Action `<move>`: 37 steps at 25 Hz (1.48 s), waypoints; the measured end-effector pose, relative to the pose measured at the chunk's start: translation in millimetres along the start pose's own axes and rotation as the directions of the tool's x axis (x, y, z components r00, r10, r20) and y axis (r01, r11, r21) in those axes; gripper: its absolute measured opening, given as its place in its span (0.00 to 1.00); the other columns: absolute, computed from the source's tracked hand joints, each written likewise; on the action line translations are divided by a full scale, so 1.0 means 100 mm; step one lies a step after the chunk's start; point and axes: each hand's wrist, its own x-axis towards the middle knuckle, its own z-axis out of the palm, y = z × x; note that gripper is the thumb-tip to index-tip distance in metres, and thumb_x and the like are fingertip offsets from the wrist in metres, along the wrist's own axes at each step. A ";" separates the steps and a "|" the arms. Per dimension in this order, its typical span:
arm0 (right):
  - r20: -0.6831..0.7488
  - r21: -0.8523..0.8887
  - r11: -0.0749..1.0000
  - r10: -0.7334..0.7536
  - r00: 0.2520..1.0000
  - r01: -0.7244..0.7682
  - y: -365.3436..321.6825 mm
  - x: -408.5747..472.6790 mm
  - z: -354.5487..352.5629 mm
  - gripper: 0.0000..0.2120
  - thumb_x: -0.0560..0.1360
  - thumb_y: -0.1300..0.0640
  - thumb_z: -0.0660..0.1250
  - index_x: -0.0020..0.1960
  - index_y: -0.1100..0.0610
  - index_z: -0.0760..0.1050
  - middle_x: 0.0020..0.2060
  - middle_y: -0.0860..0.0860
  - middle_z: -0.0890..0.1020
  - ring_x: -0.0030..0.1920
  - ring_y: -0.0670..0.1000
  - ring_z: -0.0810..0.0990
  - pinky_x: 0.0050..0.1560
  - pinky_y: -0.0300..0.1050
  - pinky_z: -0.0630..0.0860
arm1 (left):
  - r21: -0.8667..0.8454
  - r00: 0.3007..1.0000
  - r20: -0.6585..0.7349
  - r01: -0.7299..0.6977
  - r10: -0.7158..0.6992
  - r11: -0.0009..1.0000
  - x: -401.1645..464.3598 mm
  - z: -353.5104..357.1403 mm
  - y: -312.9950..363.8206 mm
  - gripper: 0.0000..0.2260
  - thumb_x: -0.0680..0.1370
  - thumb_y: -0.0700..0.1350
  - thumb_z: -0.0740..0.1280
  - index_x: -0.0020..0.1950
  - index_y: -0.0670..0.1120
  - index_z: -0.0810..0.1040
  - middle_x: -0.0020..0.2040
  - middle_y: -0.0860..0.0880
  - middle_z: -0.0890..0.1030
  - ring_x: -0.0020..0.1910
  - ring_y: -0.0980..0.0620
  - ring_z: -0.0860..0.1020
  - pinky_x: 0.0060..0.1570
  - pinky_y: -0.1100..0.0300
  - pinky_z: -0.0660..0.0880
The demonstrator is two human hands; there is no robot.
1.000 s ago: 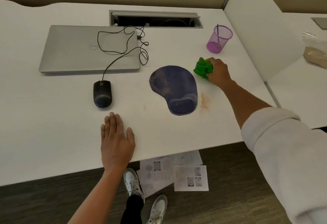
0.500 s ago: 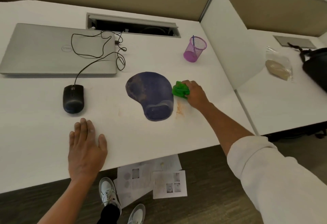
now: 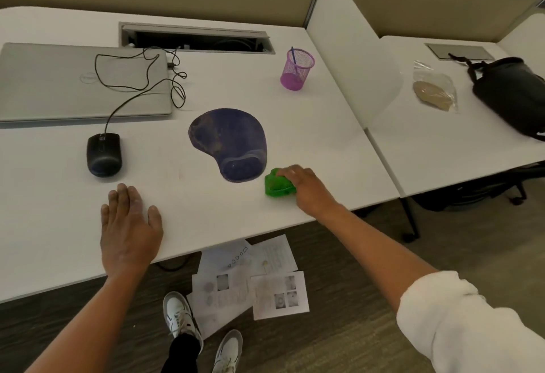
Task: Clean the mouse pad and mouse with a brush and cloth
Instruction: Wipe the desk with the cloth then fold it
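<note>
**Cloth at desk front edge**

Black wired mouse (image 3: 103,154) lies left. Left hand (image 3: 129,226) rests flat on white desk (image 3: 309,125), fingers straight. Dusty purple mouse pad (image 3: 228,142) sits centre. Right hand (image 3: 308,188) grips green cloth (image 3: 277,185) just beside the pad

Laptop (image 3: 79,81) cut off at left edge, far corner out of frame. Black bag (image 3: 513,95) ran off the right edge. Green cloth (image 3: 278,184) partly hidden under right hand (image 3: 309,188), fingers blurred, grip hard to read. Pen in purple cup (image 3: 297,70) too small to ID. Floor papers (image 3: 250,281) partly tucked under desk (image 3: 295,125), print unreadable. Right sleeve (image 3: 472,328) cut by the corner.
</note>
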 end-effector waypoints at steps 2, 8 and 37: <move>0.002 -0.001 0.999 -0.036 0.999 0.036 -0.05 -0.39 0.07 0.35 0.70 0.76 0.60 0.71 0.49 0.68 0.67 0.52 0.72 0.61 0.55 0.70 0.59 0.49 0.73 | -0.003 1.000 0.002 -0.001 0.001 1.000 -0.02 -0.01 0.01 0.29 0.85 0.50 0.54 0.82 0.38 0.52 0.83 0.40 0.52 0.83 0.43 0.50 0.81 0.48 0.45; -0.091 0.064 0.997 -0.033 0.995 0.039 -0.07 -1.18 0.08 0.29 0.69 0.71 0.58 0.67 0.53 0.73 0.65 0.52 0.75 0.60 0.54 0.72 0.60 0.49 0.73 | 0.006 1.000 0.018 0.000 0.000 1.000 -0.03 -0.04 0.02 0.29 0.85 0.51 0.53 0.82 0.38 0.51 0.83 0.40 0.51 0.83 0.43 0.49 0.81 0.48 0.44; -0.166 0.691 0.689 0.446 0.879 -0.219 -0.51 -1.01 0.05 0.30 0.72 0.66 0.72 0.69 0.49 0.68 0.59 0.46 0.77 0.58 0.43 0.76 0.56 0.38 0.77 | -0.170 0.969 0.016 -0.242 0.248 0.955 -0.07 -0.12 0.46 0.29 0.84 0.48 0.60 0.82 0.41 0.55 0.83 0.43 0.55 0.82 0.46 0.53 0.81 0.50 0.48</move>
